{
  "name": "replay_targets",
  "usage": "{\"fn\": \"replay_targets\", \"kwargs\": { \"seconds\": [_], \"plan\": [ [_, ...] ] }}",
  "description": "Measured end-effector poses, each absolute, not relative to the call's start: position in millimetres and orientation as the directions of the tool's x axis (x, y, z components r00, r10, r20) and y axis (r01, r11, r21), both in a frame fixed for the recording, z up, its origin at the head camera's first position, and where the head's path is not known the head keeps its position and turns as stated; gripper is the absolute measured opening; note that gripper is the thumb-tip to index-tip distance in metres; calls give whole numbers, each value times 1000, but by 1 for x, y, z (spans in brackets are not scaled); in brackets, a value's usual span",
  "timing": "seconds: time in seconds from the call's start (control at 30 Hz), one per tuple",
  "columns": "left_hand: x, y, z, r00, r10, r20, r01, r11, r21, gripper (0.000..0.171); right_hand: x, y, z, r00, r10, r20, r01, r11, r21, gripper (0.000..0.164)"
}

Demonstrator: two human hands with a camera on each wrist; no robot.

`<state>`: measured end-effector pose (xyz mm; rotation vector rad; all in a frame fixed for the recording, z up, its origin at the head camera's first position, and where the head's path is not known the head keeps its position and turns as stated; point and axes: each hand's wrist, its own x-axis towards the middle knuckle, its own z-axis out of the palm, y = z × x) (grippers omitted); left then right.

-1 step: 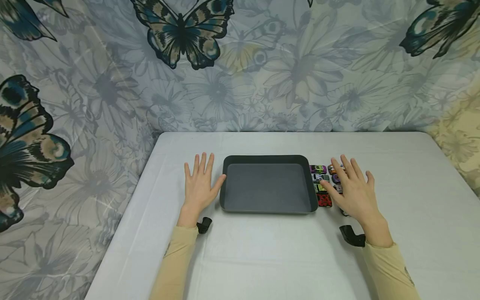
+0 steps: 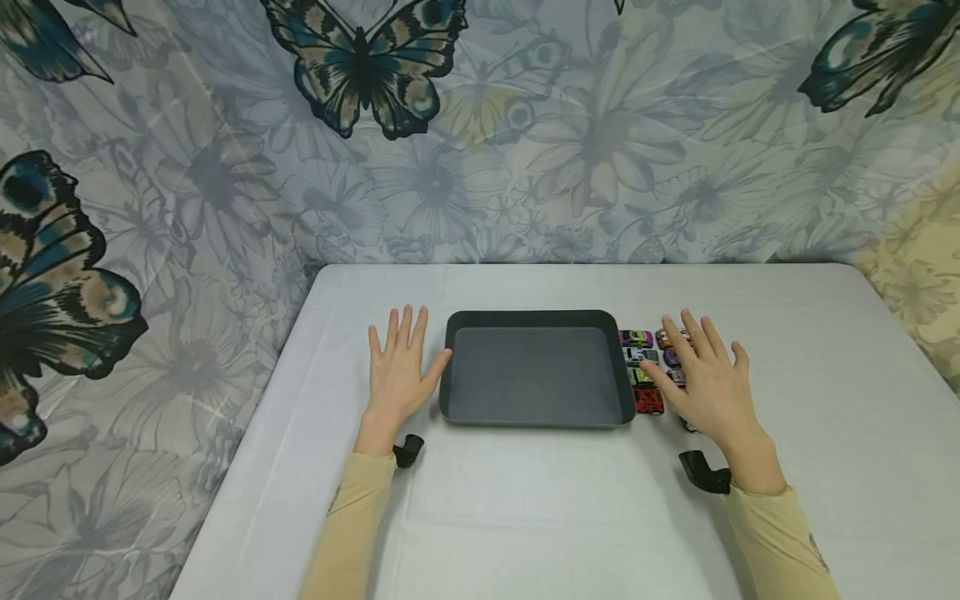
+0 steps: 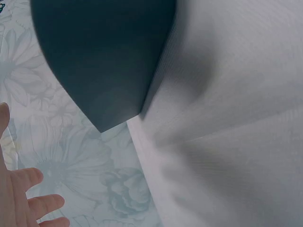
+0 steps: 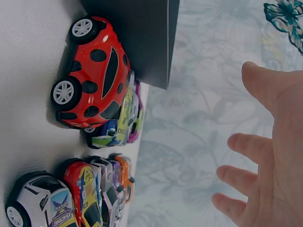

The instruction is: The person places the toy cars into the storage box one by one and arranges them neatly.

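Observation:
A dark grey rectangular tray (image 2: 537, 375) lies on the white table with nothing in it. Left of the tray, my left hand (image 2: 400, 375) has its fingers spread straight, the thumb tip close to the tray's left rim. My right hand (image 2: 708, 387), also spread and holding nothing, hovers over two rows of small toy cars beside the tray's right side. A red car with black spots (image 4: 97, 75) is nearest in one row. In the other, a white car (image 4: 42, 203) stands in front of a red and yellow one (image 4: 84, 191). From the head view, my right hand hides some cars.
White cloth covers the table (image 2: 525, 517). Behind and to the left hangs a grey floral fabric with large butterflies (image 2: 363, 67). A black wrist mount (image 2: 705, 472) juts from my right wrist, another (image 2: 408, 451) from my left.

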<state>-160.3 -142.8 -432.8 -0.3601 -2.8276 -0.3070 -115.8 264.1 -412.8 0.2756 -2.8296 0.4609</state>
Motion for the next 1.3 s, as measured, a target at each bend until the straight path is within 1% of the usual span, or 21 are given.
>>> {"fn": "replay_targets", "kwargs": {
  "seconds": [0.43,0.57,0.7,0.8,0.9,1.07,1.17,1.3],
  "plan": [
    [-160,-141,-430,-934,207,291,268,945,189,75,-114,267,-413,-950,-139,279,-224,927,-300,72],
    [-159,-142,-430,-923,209,324,289,931,222,68,-115,269,-411,-947,-150,282,-236,925,-297,73],
    [-156,-144,-430,-918,198,343,302,910,284,58,-114,272,-410,-920,-180,348,-286,916,-283,69],
    [-154,-145,-430,-919,182,351,306,890,339,54,-113,276,-411,-876,-205,436,-338,907,-252,64],
    [-152,-145,-431,-914,168,369,320,858,401,51,-110,280,-410,-839,-221,497,-368,904,-219,57],
    [-146,-147,-434,-922,137,362,323,790,522,41,-103,288,-407,-823,-248,511,-391,900,-193,48],
    [-142,-149,-437,-937,127,326,302,766,567,36,-99,293,-406,-814,-276,511,-416,891,-182,43],
    [-138,-149,-441,-951,129,282,281,739,612,34,-92,301,-406,-807,-312,502,-457,868,-196,35]
  ]
}}
